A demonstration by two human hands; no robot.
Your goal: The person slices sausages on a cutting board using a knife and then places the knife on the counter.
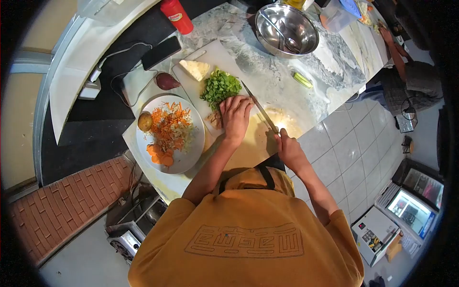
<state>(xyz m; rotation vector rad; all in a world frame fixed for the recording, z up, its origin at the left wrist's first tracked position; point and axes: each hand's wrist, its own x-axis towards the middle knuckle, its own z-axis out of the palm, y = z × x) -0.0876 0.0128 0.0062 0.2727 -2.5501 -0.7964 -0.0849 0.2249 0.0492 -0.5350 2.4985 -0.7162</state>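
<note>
My right hand (290, 152) grips the handle of a long kitchen knife (259, 106). Its blade slants up and left past the board's right edge. Fingers bent and close together, my left hand (235, 117) presses on the lower edge of a pile of cut leafy greens (221, 87); what lies under the fingers is hidden. The greens sit on a white cutting board (227, 53), with a pale wedge of vegetable (194, 69) above them. Small brownish pieces (215, 119) lie left of my left hand.
Left of the board, a white plate (184, 165) bears shredded carrot (172, 119), carrot slices and a round brown item (145, 121). Nearby are a red onion (167, 81), phone (161, 52) and red bottle (177, 16). A steel bowl (260, 36) and green piece (302, 80) lie beyond; another person (416, 86) works at right.
</note>
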